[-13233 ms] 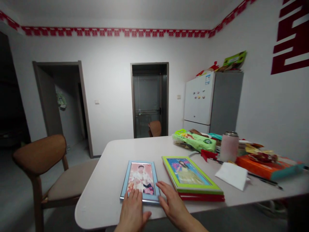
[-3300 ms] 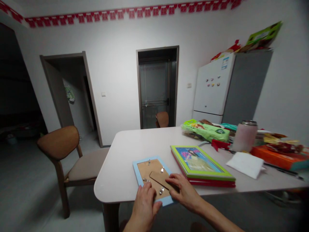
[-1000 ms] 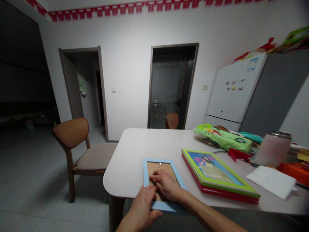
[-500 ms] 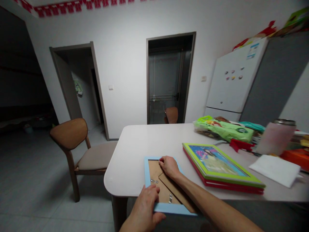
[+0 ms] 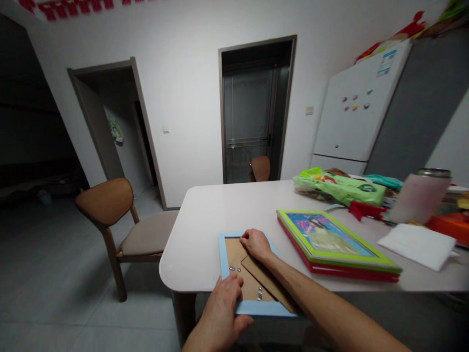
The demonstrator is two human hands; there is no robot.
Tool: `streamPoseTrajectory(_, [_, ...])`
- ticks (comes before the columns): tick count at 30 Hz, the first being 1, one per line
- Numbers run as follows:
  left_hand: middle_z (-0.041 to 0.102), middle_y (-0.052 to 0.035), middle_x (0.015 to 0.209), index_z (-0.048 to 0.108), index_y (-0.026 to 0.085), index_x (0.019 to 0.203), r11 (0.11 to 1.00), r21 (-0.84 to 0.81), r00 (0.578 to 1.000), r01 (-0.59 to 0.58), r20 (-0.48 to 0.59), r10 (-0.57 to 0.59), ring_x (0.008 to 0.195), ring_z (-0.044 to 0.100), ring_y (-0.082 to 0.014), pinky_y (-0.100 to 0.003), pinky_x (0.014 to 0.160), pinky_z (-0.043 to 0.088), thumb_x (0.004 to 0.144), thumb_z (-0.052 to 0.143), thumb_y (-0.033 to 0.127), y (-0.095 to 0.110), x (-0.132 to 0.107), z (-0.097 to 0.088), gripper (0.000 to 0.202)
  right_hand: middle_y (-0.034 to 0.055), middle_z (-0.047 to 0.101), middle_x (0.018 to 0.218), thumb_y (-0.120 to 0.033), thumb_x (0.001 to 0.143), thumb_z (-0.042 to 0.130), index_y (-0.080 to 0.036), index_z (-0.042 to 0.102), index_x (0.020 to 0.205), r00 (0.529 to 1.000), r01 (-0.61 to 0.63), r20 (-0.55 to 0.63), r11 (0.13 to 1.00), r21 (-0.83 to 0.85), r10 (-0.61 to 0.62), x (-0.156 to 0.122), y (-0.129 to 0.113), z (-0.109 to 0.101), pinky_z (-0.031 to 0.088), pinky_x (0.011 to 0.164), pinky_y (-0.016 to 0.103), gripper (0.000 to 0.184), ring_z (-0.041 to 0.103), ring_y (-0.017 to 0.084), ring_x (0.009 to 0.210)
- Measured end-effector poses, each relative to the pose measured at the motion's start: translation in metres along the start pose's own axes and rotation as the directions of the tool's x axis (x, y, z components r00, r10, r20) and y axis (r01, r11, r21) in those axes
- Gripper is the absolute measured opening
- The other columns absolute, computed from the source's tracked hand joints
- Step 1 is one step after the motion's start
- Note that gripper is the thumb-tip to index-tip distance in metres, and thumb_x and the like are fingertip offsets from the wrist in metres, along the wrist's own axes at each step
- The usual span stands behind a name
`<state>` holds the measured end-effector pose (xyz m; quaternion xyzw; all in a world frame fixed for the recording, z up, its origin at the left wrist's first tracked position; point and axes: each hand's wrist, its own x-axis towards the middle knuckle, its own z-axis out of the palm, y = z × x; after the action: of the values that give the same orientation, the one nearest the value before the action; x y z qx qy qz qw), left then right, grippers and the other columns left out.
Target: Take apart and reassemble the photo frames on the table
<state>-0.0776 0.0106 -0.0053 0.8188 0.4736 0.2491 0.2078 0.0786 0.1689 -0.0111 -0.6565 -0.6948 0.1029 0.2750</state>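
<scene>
A light-blue picture frame (image 5: 223, 254) lies face down at the table's near edge, its brown backing board (image 5: 240, 286) showing. A folded board stand (image 5: 266, 281) lies slanted across the backing. Small metal clips (image 5: 260, 293) sit on the board near the bottom edge, and more metal fittings (image 5: 235, 269) are at the left. My left hand (image 5: 222, 305) grips the frame's lower left corner, thumb at the bottom edge. At the top edge, my right hand (image 5: 257, 244) has its fingers pinched, with a glint of metal like a small clip at the tips.
Right of the frame, a green picture frame (image 5: 330, 239) lies on red ones. Beyond are a green packet (image 5: 344, 188), a pink cup (image 5: 419, 198) and white paper (image 5: 417, 244). A wooden chair (image 5: 106, 200) stands left of the white table (image 5: 205, 210).
The camera view has shifted slightly, so the table and frame appear a little higher. Both hands keep their places on the frame, the right still pinching at its top edge.
</scene>
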Motion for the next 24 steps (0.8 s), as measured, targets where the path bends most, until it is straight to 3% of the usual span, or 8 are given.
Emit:
streamPoseTrajectory(6, [0.039,-0.0137,0.126,0.046,0.014,0.111,0.981,0.181,0.993,0.066,0.087,-0.082,0.119,0.028,-0.0268,-0.048,0.101,0.011,0.053,0.068,0.019,0.024,0.013,-0.001,0.062,0.0071,0.065,0.070,-0.024,0.064,0.051,-0.014,0.062,0.073,0.996,0.033,-0.088,0.988,0.149,-0.020,-0.006,-0.008,-0.012,0.037,0.061,0.024,0.017,0.056,0.015,0.066])
streamPoseTrajectory(10, [0.034,-0.0184,0.128,0.047,0.008,0.109,0.979,0.202,0.986,0.020,0.157,-0.053,0.120,0.026,-0.0291,-0.047,0.100,0.014,0.054,0.063,0.011,0.028,0.028,0.016,0.058,0.0058,0.064,0.070,-0.031,0.072,0.042,-0.015,0.060,0.069,0.987,0.122,-0.133,0.959,0.255,-0.090,-0.018,0.002,-0.047,0.039,0.062,0.024,0.025,0.055,0.014,0.065])
streamPoseTrajectory(12, [0.036,-0.0203,0.126,0.044,0.006,0.113,0.990,0.140,0.991,0.031,0.128,-0.049,0.118,0.029,-0.0292,-0.044,0.099,0.020,0.053,0.058,0.004,0.025,0.029,0.018,0.061,0.0048,0.063,0.071,-0.034,0.072,0.041,-0.015,0.060,0.074,0.986,0.112,-0.162,0.908,0.404,-0.050,-0.031,0.014,-0.067,0.040,0.061,0.024,0.027,0.055,0.014,0.065])
streamPoseTrajectory(15, [0.047,-0.0184,0.118,0.042,0.008,0.114,0.998,-0.070,0.995,0.009,-0.098,-0.016,0.110,0.041,-0.0279,-0.042,0.093,0.030,0.056,0.053,0.005,0.030,0.029,0.009,0.059,0.0023,0.060,0.067,-0.038,0.068,0.048,-0.015,0.058,0.080,0.977,-0.032,-0.111,0.641,0.767,0.181,-0.063,0.023,-0.085,0.041,0.053,0.023,0.028,0.053,0.012,0.056])
streamPoseTrajectory(17, [0.055,-0.0132,0.106,0.045,0.013,0.107,0.952,-0.305,0.954,-0.040,-0.296,-0.055,0.101,0.049,-0.0244,-0.039,0.088,0.036,0.065,0.051,0.012,0.047,0.033,0.000,0.042,0.0013,0.059,0.065,-0.039,0.064,0.053,-0.016,0.057,0.082,0.960,-0.169,0.057,0.405,0.899,0.273,-0.088,0.016,-0.084,0.039,0.048,0.022,0.029,0.052,0.010,0.052])
streamPoseTrajectory(20, [0.059,-0.0081,0.093,0.049,0.017,0.088,0.717,-0.676,0.876,-0.170,-0.436,-0.204,0.093,0.053,-0.0220,-0.034,0.082,0.040,0.072,0.050,0.029,0.086,0.048,-0.008,0.019,0.0042,0.062,0.071,-0.046,0.065,0.053,-0.018,0.054,0.095,0.933,-0.349,0.330,0.132,0.928,0.146,-0.115,-0.010,-0.074,0.040,0.047,0.024,0.041,0.056,0.013,0.054])
streamPoseTrajectory(22, [0.060,-0.0061,0.090,0.048,0.018,0.087,0.526,-0.811,0.860,-0.258,-0.440,-0.257,0.090,0.055,-0.0211,-0.033,0.079,0.042,0.069,0.055,0.034,0.110,0.061,-0.009,0.025,0.0057,0.064,0.078,-0.044,0.065,0.053,-0.018,0.052,0.101,0.961,-0.262,0.258,0.029,0.965,0.095,-0.118,-0.020,-0.079,0.043,0.053,0.025,0.044,0.058,0.015,0.062])
streamPoseTrajectory(24, [0.059,-0.0053,0.095,0.047,0.019,0.094,0.411,-0.849,0.851,-0.333,-0.458,-0.258,0.092,0.054,-0.0203,-0.031,0.081,0.042,0.064,0.062,0.032,0.123,0.078,-0.007,0.036,0.0053,0.065,0.086,-0.039,0.065,0.055,-0.018,0.051,0.103,0.980,-0.106,0.095,0.050,0.993,0.176,-0.108,-0.012,-0.100,0.044,0.059,0.024,0.044,0.059,0.015,0.070])
